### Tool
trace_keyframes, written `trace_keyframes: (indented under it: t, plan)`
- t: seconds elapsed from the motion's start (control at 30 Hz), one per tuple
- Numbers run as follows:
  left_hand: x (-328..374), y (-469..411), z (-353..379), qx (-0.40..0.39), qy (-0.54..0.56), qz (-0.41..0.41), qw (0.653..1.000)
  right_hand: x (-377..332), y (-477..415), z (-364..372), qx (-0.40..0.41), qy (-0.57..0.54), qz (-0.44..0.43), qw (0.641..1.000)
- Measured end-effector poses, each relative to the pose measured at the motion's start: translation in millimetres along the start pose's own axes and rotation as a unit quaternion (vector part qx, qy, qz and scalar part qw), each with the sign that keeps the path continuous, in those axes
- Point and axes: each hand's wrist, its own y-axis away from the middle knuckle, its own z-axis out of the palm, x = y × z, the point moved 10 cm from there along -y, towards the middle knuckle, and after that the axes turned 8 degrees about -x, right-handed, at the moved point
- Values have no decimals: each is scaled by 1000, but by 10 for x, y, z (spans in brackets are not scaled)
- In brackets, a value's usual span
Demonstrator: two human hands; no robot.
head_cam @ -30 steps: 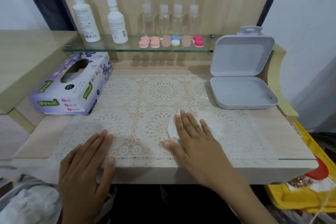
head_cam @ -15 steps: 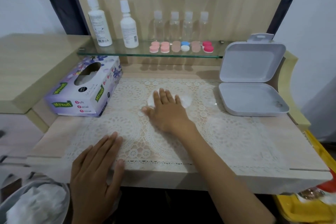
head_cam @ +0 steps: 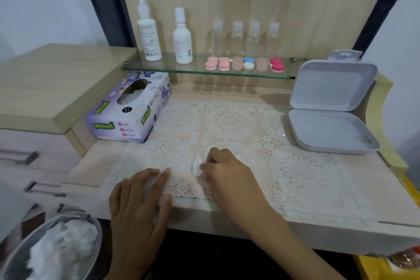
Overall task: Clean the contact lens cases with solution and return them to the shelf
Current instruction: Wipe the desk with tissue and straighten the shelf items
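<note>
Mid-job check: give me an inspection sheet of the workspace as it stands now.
Surface: lace mat on a wooden desk.
Job's things: lens cases in a row on the glass shelf, beside two white bottles and four clear bottles.
Clutter: tissue box left; open grey box right; bin of tissues lower left.
Grips: left hand flat on the mat; right hand grips a tissue wad.
Cables: nothing seen.
Surroundings: drawers left; yellow item lower right.

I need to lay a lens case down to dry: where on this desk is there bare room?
Two patches of lace mat are free: the middle, between tissue box and open grey box, and the front right, beside the right hand gripping a tissue. Crowded: front left, under the left hand, and the glass shelf, lined with lens cases.
</note>
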Motion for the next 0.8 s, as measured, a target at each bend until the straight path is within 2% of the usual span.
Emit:
trace_keyframes:
  t: [0.1,0.23,0.4,0.67,0.8]
  plan:
    - [13,-11,-16,-20,5,12,1000,47,24,-100,20,12,-8,1000]
    - [-37,-39,-139,-35,56,37,997,105,-42,-133,-42,-141,10,989]
    - [-313,-36,-437,-11,47,15,999,-42,-220,-217,-15,-269,6,963]
    - [-976,250,-855,10,7,-54,998,-892,-529,50,-61,-367,-62,926]
    - [-1365,463,-1039,18,-9,-97,995,-1449,-710,346,-98,-366,-105,919]
